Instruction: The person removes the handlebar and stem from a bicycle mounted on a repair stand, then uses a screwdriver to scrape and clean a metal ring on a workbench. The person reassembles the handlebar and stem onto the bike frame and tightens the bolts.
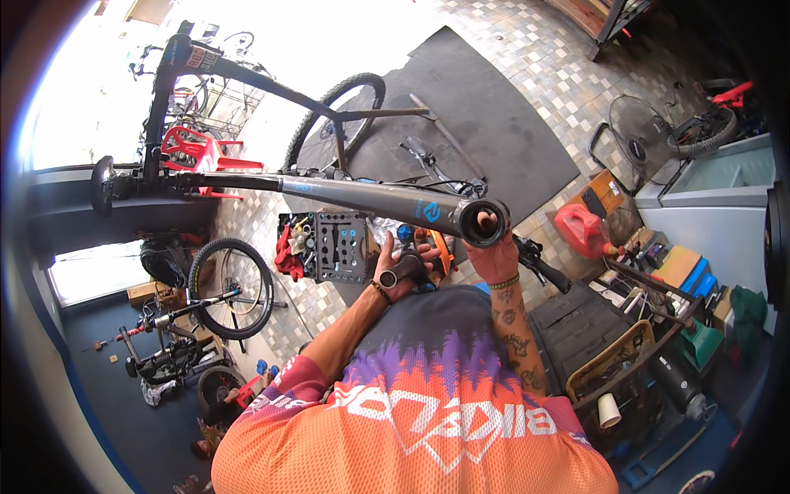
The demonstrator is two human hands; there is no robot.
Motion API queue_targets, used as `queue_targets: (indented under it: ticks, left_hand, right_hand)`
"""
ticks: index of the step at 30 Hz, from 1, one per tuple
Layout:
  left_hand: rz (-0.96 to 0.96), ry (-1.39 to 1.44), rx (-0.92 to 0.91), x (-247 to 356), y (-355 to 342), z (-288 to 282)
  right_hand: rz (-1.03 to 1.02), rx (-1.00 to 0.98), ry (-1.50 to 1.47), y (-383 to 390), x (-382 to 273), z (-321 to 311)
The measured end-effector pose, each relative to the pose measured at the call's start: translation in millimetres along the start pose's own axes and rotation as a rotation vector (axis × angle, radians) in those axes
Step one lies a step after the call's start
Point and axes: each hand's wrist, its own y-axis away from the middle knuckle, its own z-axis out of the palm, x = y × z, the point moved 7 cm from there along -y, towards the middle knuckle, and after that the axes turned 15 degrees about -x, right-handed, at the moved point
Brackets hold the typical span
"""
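A grey bicycle frame [370, 194] stretches across in front of me, and its near end is a round open tube mouth [484, 224]. My right hand [494, 258] grips this end from below, closed around it. A fingertip shows inside the opening. Lower and to the left, my left hand [401, 262] lies palm up under a short, dull metal tube [401, 272] with an open end, its fingers curled about it. Beside that hand are a blue round-topped piece [405, 233] and an orange part [445, 252], partly hidden.
An open tool case [341, 247] lies just beyond my left hand. A black mat [510, 123] covers part of the tiled floor. Bicycle wheels [231, 288] and a red chair [193, 148] stand left. A red jug [583, 230] and a cluttered cart [658, 313] are at right.
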Motion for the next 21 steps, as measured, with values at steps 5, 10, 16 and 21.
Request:
queue_targets:
  ticks: [5,10,16,21]
  left_hand:
    - [0.002,0.026,0.042,-1.8,3.5,-7.4]
    - [0.001,-0.029,0.033,1.2,4.9,0.3]
    - [0.034,-0.027,0.070,-6.1,-3.6,-18.5]
    - [0.060,-0.147,0.100,-5.6,-28.0,-2.8]
  right_hand:
    - [-0.023,0.163,0.063,1.7,-3.2,-16.6]
    - [-0.057,0.031,-0.029,23.2,-12.2,-26.7]
    - [0.104,0.427,0.538,49.6,-63.6,0.6]
    - [0.307,0.717,1.160,121.4,-116.1,9.3]
